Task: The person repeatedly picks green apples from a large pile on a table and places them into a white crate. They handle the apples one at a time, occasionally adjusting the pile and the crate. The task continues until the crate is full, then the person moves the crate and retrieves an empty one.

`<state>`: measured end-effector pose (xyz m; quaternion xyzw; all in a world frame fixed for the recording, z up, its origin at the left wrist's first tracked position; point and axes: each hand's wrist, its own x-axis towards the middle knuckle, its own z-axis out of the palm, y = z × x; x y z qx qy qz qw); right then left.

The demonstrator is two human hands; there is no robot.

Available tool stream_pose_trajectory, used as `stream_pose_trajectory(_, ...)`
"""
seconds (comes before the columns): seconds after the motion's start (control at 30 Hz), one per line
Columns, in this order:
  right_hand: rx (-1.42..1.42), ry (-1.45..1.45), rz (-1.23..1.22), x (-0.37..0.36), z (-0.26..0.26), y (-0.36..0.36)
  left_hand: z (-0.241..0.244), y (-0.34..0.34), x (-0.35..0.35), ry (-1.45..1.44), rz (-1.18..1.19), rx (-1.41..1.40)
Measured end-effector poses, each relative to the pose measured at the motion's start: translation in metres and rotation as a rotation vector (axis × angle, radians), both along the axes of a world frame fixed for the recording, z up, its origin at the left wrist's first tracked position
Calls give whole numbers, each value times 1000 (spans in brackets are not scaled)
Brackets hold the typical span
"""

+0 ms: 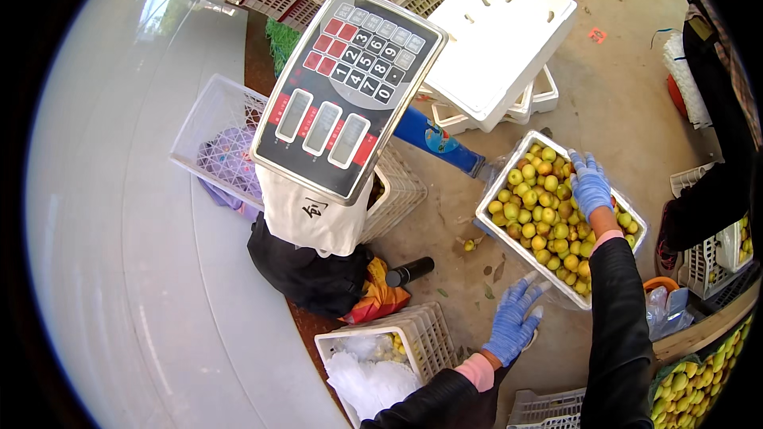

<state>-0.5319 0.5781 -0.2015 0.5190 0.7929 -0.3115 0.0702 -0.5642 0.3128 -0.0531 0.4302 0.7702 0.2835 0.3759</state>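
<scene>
A white foam box (532, 258) holds many round green-brown fruits (543, 210) that look like jujubes. Clear plastic film shows around its sides. My right hand (590, 186), in a blue knit glove with pale fingertips, lies flat over the fruits by the box's far right side, fingers extended. What is under its palm is hidden. Gloved the same way, my left hand (514, 317) hovers short of the box's near left edge, its fingers spread and nothing in them. Beyond the box rises the blue column (441, 138) of a weighing scale, topped by a keypad display head (351, 92).
Upturned white foam boxes (501, 42) are stacked behind the scale. Plastic crates (426, 333) stand at left, near a black bottle (410, 271) and dark cloth (304, 268). One fruit (470, 245) lies on the floor. Another person's leg (703, 208) is at right, above yellow-green fruit (691, 390).
</scene>
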Motion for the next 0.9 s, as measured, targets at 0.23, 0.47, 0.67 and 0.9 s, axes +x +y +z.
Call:
stream_pose_trajectory(0.23, 29, 75, -13, 10, -13, -2, 11, -44, 40, -125, -54, -67)
stream_pose_trajectory(0.47, 238, 304, -163, 29, 8, -42, 55, -91, 65, -20, -260, -139)
stream_pose_trajectory(0.67, 230, 569, -344, 96, 82, -188, 143, -155, 68, 357, -722, -399)
stream_pose_trajectory(0.9, -178, 410, -298, 238, 173, -408, 136, -192, 96, 295, -891, -690)
